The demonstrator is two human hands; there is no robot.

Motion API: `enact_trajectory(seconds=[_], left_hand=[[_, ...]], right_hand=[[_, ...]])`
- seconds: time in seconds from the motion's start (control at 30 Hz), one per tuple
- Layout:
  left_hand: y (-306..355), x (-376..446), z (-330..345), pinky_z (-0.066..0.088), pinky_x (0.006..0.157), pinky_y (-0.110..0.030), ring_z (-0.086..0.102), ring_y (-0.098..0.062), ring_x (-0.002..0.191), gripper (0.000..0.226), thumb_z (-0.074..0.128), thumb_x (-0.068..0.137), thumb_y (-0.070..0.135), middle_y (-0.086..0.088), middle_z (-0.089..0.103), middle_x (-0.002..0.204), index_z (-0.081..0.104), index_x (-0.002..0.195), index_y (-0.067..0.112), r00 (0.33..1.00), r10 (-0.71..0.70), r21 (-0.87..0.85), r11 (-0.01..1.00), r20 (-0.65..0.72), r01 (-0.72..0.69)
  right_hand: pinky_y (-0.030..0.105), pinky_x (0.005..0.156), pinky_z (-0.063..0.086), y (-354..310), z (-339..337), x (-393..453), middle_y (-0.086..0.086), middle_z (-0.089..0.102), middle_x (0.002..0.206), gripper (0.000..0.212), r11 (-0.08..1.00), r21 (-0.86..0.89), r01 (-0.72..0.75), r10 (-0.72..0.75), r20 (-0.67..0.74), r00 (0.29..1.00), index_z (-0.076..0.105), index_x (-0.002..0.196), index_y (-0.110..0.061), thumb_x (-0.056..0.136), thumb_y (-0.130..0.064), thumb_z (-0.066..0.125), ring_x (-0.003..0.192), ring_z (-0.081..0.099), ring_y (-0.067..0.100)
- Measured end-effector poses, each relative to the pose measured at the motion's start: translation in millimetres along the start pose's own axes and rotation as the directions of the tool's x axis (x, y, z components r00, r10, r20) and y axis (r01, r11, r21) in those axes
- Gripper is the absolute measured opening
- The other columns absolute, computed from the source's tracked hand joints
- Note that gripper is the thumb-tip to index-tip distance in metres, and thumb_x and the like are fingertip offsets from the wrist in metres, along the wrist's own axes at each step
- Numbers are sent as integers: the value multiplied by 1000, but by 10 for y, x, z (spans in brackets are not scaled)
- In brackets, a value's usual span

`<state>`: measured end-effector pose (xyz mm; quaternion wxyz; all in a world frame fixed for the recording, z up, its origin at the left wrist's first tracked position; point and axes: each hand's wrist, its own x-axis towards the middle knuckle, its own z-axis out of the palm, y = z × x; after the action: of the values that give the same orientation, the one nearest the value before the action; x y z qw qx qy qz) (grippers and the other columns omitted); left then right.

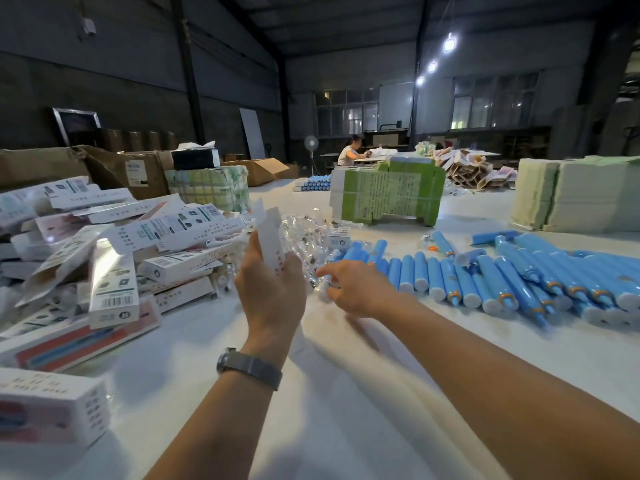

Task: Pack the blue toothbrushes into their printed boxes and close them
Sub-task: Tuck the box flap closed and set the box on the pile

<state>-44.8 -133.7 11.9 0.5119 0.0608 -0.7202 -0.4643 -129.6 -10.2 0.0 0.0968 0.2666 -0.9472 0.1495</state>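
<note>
One white printed box (268, 237) held upright in the left hand (272, 289); right hand (349, 289) pinches a clear packet (323, 291) beside dozens of blue toothbrushes (502, 278).

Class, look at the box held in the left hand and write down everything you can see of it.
The box is a slim white printed carton, cardboard by the look, with small red marks near its lower end. It stands roughly upright, top flap open, above the white table. The left hand grips its lower part; nothing else visibly touches it.

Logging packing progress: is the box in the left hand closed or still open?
Open. The box in the left hand has its top flap standing up, unfolded. Whether anything is inside cannot be told.
</note>
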Motion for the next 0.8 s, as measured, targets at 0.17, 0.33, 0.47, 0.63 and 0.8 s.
enact_trajectory(seconds=[0.17,0.33,0.47,0.63,0.8], left_hand=[[11,-37,7,49,55,-10,61,2,76,46,70,86,10,20,51,89,49,125,21,996,48,-48,998,78,-44],[0,-68,10,46,50,-8,59,13,76,40,71,87,16,20,51,88,38,106,28,993,-20,-132,991,119,35],[57,-105,8,54,59,-20,64,-6,76,23,68,85,29,11,63,86,53,101,35,989,-16,-238,970,150,52],[163,-276,86,54,67,-20,67,-5,79,44,68,74,20,6,67,87,56,116,13,938,2,-498,848,347,182],[257,-432,148,53,71,-16,69,-3,84,47,75,71,12,9,70,91,58,115,9,942,134,-511,858,309,46]], right_hand=[[38,67,38,-158,237,288,5,60,112,27,933,-360,12,-42,-76,996,66,113,-24,94,-12,50,107,61,31],[34,71,42,-88,147,278,6,54,110,21,997,-45,65,-75,-287,955,71,109,-19,96,-18,55,101,58,27],[22,73,52,-162,-411,27,6,69,98,23,878,422,225,82,-598,797,70,112,-7,92,-17,67,68,57,10],[36,57,47,-254,-1214,-598,6,63,71,28,475,701,531,274,-692,668,57,106,-25,86,-11,71,64,56,18],[24,60,52,-416,-1398,-985,-1,70,77,23,546,538,643,71,-794,604,59,94,-20,82,-10,75,69,67,13]])
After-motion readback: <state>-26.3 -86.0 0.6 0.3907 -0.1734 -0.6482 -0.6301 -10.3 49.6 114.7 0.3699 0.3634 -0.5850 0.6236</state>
